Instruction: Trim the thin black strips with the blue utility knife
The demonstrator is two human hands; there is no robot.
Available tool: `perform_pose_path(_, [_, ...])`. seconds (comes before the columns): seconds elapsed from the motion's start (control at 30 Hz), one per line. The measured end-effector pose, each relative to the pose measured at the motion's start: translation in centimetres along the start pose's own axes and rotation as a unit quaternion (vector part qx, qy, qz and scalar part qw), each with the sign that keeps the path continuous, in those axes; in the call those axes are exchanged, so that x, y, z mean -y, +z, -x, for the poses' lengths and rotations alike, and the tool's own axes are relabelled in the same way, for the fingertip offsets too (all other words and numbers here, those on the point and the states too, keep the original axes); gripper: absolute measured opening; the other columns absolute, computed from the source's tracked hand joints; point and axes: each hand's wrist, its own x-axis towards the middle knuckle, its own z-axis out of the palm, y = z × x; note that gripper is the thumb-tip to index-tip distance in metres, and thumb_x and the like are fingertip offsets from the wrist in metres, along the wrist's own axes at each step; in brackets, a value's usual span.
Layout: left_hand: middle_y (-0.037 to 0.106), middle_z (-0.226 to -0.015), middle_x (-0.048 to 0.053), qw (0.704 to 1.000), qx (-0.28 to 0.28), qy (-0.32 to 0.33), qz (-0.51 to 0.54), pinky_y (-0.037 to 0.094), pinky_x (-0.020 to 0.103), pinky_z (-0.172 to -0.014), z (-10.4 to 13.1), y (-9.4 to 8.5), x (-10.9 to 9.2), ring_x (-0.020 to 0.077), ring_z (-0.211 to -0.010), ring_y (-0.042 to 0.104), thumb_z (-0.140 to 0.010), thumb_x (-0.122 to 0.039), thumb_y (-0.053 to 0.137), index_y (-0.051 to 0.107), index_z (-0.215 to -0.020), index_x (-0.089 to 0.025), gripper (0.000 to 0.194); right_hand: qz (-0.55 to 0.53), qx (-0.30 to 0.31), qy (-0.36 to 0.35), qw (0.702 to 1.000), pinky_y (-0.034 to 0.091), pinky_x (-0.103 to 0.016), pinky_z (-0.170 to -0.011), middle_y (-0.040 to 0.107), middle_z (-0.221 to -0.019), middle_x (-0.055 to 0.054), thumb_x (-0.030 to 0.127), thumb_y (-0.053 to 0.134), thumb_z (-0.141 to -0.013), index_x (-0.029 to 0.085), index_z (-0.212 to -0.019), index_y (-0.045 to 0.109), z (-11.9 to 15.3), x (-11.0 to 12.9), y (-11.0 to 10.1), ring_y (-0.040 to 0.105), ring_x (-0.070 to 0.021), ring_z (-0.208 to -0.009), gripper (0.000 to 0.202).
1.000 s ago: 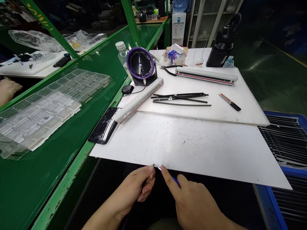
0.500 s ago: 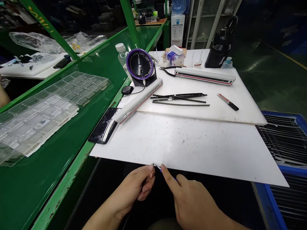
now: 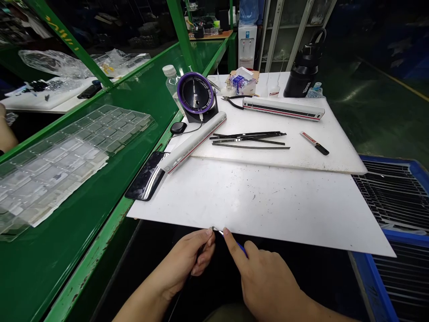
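Note:
At the front edge of the white board (image 3: 268, 210), my left hand (image 3: 187, 259) is closed in a pinch. A small dark tip of a thin strip (image 3: 213, 228) shows at its fingertips; most of that piece is hidden. My right hand (image 3: 261, 268) is wrapped round a blue-handled blade tool (image 3: 241, 248), its index finger stretched along it. The slim metal end meets the strip by my left thumb. Beyond the hands, several thin black strips (image 3: 250, 139) lie on the white foam slab (image 3: 268, 161).
White model train cars (image 3: 197, 141) (image 3: 283, 108) lie left and at the back. A cutter knife (image 3: 314, 143), pliers (image 3: 234, 100), a purple-rimmed fan (image 3: 196, 93), a phone (image 3: 146, 176) and a black bottle (image 3: 303, 71) stand or lie around. Blue crates (image 3: 372, 277) hold strips at right.
The view has shifted slightly. Both hands keep nearly the same place and grip, with the metal tip still at my left fingertips.

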Motion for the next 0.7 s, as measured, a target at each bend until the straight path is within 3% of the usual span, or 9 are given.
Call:
perform_pose_path(0.23, [0.036,-0.052,-0.006,1.000,0.011,-0.003,0.000,0.017,0.016,-0.039,-0.1,-0.3,0.1,0.0050,-0.041,0.024,-0.089,-0.047,0.049,0.045,-0.071,-0.017,0.035,-0.069,-0.016,-0.001,0.998,0.027,-0.028,-0.047,0.050,-0.081,-0.003,0.004,0.055,-0.073,0.017,-0.155,0.014,0.1,-0.8,-0.1,0.050,-0.0189,-0.055,0.093])
perform_pose_path(0.5, [0.036,-0.053,-0.005,1.000,0.009,-0.004,-0.002,0.016,0.017,-0.040,0.0,-0.2,0.2,0.0053,-0.042,0.024,-0.090,-0.049,0.048,0.044,-0.071,-0.018,0.036,-0.015,0.010,-0.003,1.000,0.019,-0.027,-0.042,0.049,-0.081,-0.004,0.004,0.058,-0.070,0.014,-0.155,0.010,0.0,0.4,-0.1,0.048,-0.0175,-0.051,0.098])
perform_pose_path(0.7, [0.036,-0.053,-0.005,0.999,0.026,-0.007,-0.017,0.016,0.017,-0.040,0.0,-0.6,-0.2,0.0053,-0.042,0.024,-0.090,-0.048,0.048,0.046,-0.071,-0.017,0.036,-0.028,-0.019,0.004,0.999,0.022,-0.028,-0.043,0.050,-0.081,-0.003,0.004,0.058,-0.071,0.020,-0.155,0.014,0.1,-0.4,0.2,0.049,-0.0187,-0.052,0.096])
